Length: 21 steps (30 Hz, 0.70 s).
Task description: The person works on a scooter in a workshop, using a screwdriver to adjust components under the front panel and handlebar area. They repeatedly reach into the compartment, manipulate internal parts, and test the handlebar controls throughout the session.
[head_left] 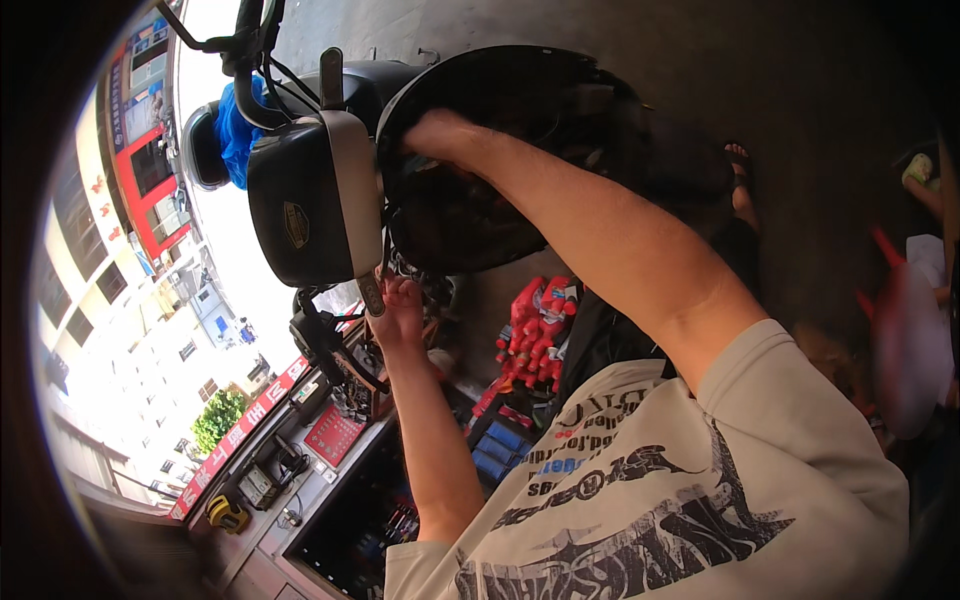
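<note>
In front of me stands a scooter or small motorbike with a black and cream front panel [305, 205]. Behind that panel lies a large black curved shell [470, 240]. My right hand [437, 135] reaches into the hollow between the two, its fingers hidden in the dark. By the panel's lower edge, my left hand [400, 305] is closed with its fingers curled beside a dark oblong piece [372, 295]; whatever it grips is too small to make out. A blue plastic bag or cloth [238, 125] hangs by the handlebar [245, 60].
Red bottles or packs [540, 330] are heaped below the shell, above blue boxes [500, 447]. A bench at lower left carries a red perforated tray [335, 435] and a yellow-black tool [228, 514]. Another person's sandalled foot [738, 165] is at the right, near a blurred red-white shape [908, 340].
</note>
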Each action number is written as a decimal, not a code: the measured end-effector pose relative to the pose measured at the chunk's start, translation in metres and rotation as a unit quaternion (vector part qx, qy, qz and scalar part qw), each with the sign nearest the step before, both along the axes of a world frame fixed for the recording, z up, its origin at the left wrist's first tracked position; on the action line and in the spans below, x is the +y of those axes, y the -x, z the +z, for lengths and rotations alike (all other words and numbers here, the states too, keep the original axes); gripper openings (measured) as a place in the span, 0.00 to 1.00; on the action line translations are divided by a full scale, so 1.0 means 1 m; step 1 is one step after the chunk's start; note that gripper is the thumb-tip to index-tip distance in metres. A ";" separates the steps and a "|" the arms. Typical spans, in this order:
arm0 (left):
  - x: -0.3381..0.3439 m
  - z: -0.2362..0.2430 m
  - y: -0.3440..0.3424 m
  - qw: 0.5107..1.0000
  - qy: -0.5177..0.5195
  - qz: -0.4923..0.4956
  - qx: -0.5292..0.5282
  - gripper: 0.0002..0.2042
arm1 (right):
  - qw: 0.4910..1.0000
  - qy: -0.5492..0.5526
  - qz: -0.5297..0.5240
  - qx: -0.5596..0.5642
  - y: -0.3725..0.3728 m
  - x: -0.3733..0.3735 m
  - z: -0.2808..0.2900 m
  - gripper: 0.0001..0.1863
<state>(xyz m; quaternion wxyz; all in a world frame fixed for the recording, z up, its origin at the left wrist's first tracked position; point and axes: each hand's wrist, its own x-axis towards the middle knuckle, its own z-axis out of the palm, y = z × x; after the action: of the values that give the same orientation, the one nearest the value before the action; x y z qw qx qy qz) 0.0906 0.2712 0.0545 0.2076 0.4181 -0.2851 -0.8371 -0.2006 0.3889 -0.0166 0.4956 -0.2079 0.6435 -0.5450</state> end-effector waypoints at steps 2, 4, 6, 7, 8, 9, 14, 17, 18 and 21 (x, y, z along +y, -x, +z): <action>0.002 0.000 0.001 1.000 0.002 0.006 -0.001 0.11 | 0.995 0.021 -0.044 -0.083 -0.001 0.005 0.000 0.21; 0.005 0.001 0.002 1.000 0.012 0.004 -0.003 0.10 | 0.991 0.021 -0.064 -0.118 -0.005 0.008 0.002 0.21; 0.004 0.001 0.001 1.000 0.014 0.003 -0.005 0.10 | 0.985 0.019 -0.080 -0.153 -0.006 0.013 0.004 0.21; 0.003 0.000 0.000 1.000 0.016 0.002 -0.006 0.10 | 0.981 0.017 -0.085 -0.171 -0.007 0.015 0.003 0.21; 0.001 -0.001 -0.001 1.000 0.016 0.004 -0.008 0.10 | 0.978 0.016 -0.091 -0.188 -0.007 0.015 0.002 0.21; 0.000 -0.001 -0.002 1.000 0.016 0.006 -0.011 0.10 | 0.978 0.025 -0.109 -0.178 -0.008 0.014 0.002 0.20; -0.002 -0.003 0.000 1.000 0.005 0.007 -0.009 0.11 | 0.955 -0.008 -0.220 -0.197 -0.030 0.021 0.005 0.22; -0.003 -0.003 0.009 1.000 -0.007 0.001 0.007 0.12 | 0.855 0.073 -0.511 0.053 -0.065 0.017 -0.008 0.14; -0.005 -0.004 0.007 1.000 -0.010 0.001 0.009 0.12 | 0.859 0.098 -0.499 -0.059 -0.075 0.023 -0.008 0.12; -0.005 -0.010 0.005 0.999 -0.012 -0.019 0.043 0.12 | 0.822 0.156 -0.435 -0.332 -0.100 0.056 0.018 0.08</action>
<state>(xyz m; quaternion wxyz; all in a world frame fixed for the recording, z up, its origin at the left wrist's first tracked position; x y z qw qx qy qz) 0.0861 0.2662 0.0448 0.1990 0.3785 -0.2733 -0.8616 -0.1002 0.4447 0.0013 0.3518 0.2122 0.3697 -0.8334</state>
